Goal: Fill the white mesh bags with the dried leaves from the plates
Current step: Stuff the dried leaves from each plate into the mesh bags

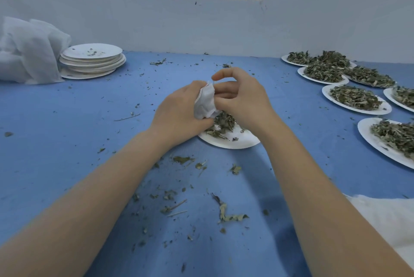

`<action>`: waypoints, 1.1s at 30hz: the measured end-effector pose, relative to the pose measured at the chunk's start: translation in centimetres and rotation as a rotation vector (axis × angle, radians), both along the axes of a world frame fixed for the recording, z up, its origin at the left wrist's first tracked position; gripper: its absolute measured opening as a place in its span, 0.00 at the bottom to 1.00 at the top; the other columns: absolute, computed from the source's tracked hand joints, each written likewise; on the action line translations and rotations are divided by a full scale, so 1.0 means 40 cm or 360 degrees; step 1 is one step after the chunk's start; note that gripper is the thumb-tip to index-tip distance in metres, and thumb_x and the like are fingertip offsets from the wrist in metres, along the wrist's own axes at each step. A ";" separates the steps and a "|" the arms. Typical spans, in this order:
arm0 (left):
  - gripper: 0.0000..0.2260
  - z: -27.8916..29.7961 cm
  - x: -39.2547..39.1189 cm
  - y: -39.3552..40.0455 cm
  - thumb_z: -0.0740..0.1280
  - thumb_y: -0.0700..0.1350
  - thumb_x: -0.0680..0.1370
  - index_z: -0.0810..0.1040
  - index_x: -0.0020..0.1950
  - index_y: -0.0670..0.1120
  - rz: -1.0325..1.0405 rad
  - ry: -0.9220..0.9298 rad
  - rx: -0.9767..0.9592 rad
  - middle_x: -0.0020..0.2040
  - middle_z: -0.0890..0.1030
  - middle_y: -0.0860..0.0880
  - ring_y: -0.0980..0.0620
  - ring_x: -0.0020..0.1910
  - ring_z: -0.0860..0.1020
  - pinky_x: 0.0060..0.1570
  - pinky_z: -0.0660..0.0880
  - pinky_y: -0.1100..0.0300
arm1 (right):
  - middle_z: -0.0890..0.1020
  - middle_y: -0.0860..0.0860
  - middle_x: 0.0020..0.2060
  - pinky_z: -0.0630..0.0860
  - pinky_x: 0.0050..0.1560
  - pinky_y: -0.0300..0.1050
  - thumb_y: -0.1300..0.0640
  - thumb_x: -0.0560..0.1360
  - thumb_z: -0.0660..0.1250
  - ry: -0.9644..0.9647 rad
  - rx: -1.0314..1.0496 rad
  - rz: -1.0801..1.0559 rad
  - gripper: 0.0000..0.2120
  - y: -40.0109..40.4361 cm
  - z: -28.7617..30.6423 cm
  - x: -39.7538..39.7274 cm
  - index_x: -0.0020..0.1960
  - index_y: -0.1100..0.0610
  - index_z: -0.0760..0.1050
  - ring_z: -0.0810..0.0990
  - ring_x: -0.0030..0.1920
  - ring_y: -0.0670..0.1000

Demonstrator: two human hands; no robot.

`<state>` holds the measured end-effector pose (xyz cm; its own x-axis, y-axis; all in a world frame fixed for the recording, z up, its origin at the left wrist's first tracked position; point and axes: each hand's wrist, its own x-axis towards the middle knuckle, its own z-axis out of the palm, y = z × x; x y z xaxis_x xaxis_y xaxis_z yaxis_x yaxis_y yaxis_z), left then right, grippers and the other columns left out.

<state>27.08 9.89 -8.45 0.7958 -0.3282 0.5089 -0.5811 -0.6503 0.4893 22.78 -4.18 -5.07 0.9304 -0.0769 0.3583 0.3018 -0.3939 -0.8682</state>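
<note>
My left hand [179,110] grips a small white mesh bag [205,103] just above a white paper plate [233,141] in the middle of the blue table. A thin layer of dried green leaves [223,123] lies on that plate. My right hand [242,97] is at the bag's top edge, fingers curled and pinching the cloth there, with the index finger arched above. What the bag holds is hidden.
Several plates heaped with dried leaves [356,97] line the right side. A stack of used plates [93,58] and a pile of white mesh bags [26,50] sit at the far left. Loose leaf crumbs [224,211] litter the blue table. White cloth [389,220] lies at the near right.
</note>
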 end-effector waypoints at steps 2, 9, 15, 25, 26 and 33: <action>0.29 -0.003 0.009 -0.006 0.72 0.52 0.67 0.67 0.66 0.57 -0.0011 0.0046 -0.0017 0.52 0.77 0.57 0.59 0.45 0.71 0.39 0.65 0.67 | 0.84 0.46 0.43 0.80 0.51 0.48 0.70 0.67 0.64 0.0037 0.0097 0.0059 0.19 -0.008 -0.003 0.001 0.48 0.48 0.72 0.83 0.46 0.50; 0.26 -0.030 0.015 -0.009 0.72 0.51 0.66 0.69 0.62 0.57 0.0017 0.0064 -0.0036 0.49 0.75 0.61 0.59 0.46 0.73 0.41 0.65 0.67 | 0.79 0.45 0.48 0.79 0.45 0.37 0.68 0.67 0.66 0.0109 0.0093 0.0144 0.18 -0.011 -0.008 -0.001 0.48 0.47 0.73 0.81 0.46 0.42; 0.22 -0.026 0.001 0.005 0.72 0.46 0.68 0.74 0.61 0.53 0.0021 0.0023 -0.0246 0.50 0.76 0.58 0.59 0.48 0.73 0.44 0.65 0.67 | 0.66 0.45 0.63 0.67 0.64 0.42 0.59 0.70 0.69 0.0000 -0.0181 -0.0149 0.20 -0.014 -0.018 0.006 0.59 0.46 0.72 0.63 0.66 0.46; 0.21 -0.016 -0.006 0.008 0.73 0.43 0.66 0.75 0.58 0.52 0.0024 -0.0012 -0.0383 0.41 0.74 0.64 0.62 0.44 0.71 0.40 0.64 0.80 | 0.80 0.57 0.50 0.81 0.50 0.49 0.66 0.74 0.62 0.0529 0.0708 0.0244 0.17 -0.019 0.014 -0.003 0.61 0.58 0.74 0.81 0.40 0.54; 0.22 -0.016 -0.006 0.010 0.73 0.44 0.66 0.75 0.59 0.52 0.0023 -0.0017 -0.0370 0.40 0.74 0.64 0.62 0.43 0.71 0.40 0.64 0.80 | 0.81 0.56 0.48 0.80 0.52 0.49 0.68 0.73 0.61 0.0508 0.0706 0.0262 0.15 -0.023 0.016 -0.004 0.58 0.59 0.76 0.82 0.41 0.55; 0.23 -0.014 -0.013 0.008 0.73 0.45 0.68 0.74 0.61 0.52 -0.0036 -0.0038 -0.0218 0.50 0.78 0.55 0.56 0.47 0.74 0.44 0.68 0.65 | 0.85 0.46 0.42 0.77 0.51 0.34 0.62 0.69 0.72 0.0242 -0.0017 0.0050 0.11 -0.049 0.010 -0.018 0.47 0.48 0.82 0.83 0.45 0.43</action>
<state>26.57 10.23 -8.99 0.7762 -0.2718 0.5689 -0.6072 -0.5652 0.5585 22.05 -6.12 -4.68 0.9760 -0.0440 0.2135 0.1792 -0.3956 -0.9008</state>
